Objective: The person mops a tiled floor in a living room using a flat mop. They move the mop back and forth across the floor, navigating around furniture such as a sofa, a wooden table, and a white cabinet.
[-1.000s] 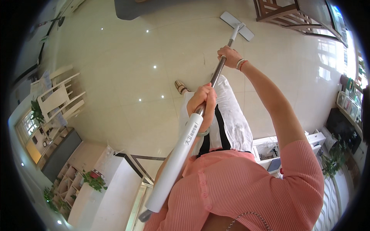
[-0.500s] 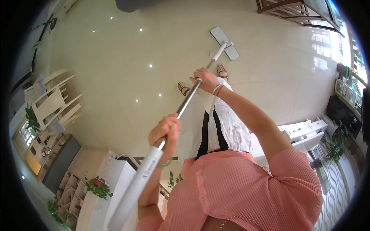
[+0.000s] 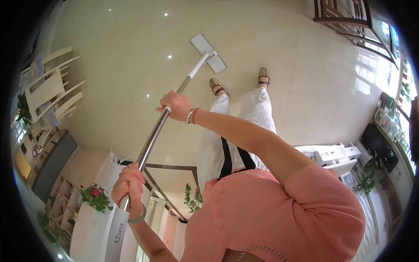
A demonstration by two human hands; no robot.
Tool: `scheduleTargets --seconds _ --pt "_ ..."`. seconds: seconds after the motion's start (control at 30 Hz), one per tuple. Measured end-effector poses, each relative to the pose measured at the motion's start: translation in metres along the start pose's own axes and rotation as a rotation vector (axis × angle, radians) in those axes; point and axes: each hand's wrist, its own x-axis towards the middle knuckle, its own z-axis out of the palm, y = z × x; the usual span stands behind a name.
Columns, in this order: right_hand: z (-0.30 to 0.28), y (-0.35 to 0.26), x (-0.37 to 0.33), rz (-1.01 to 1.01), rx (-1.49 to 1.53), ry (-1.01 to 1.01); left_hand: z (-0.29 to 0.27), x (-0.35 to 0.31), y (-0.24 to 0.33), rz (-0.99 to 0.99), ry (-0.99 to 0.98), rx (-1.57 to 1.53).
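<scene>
A flat mop (image 3: 151, 139) with a silver pole and white grip slants across the view. Its grey-white rectangular head (image 3: 201, 45) lies on the tiled floor, ahead of my left foot. My left hand (image 3: 129, 185) is wrapped round the pole just above the thick white grip, a bangle at the wrist. Farther along toward the mop head, my right hand (image 3: 176, 106) closes round the pole near its white joint; a bracelet and a red string circle that wrist.
White chairs (image 3: 54, 89) stand at the left, by a dark grey counter (image 3: 54, 163). A brown wooden frame (image 3: 342, 19) is at the far right. White drawers (image 3: 336, 155) are to my right. A potted plant (image 3: 96, 198) sits on a white surface behind left.
The mop head has slid left over the floor, and both hands have moved left with the pole. My feet now show in different places, farther right in view.
</scene>
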Motion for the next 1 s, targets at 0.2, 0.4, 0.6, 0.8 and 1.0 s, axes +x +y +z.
scheduleTargets --seconds 0.2,0.4,0.6,0.8,1.0 --pt "0.015 -0.013 0.013 -0.071 -0.092 -0.417 0.007 -0.023 0.001 -0.003 0.103 0.074" --pt "-0.039 0.007 -0.001 -0.056 -0.194 -0.537 0.057 -0.027 -0.007 0.097 0.211 -0.086" --pt "-0.143 0.027 -0.026 0.056 -0.248 -0.554 0.114 0.005 0.021 0.142 0.121 -0.221" --pt "-0.23 0.092 -0.056 0.061 -0.318 -0.307 0.174 0.051 0.018 0.187 0.005 -0.351" --pt "-0.32 0.188 -0.074 0.226 -0.473 -0.07 0.281 0.118 -0.02 0.396 -0.042 -0.51"
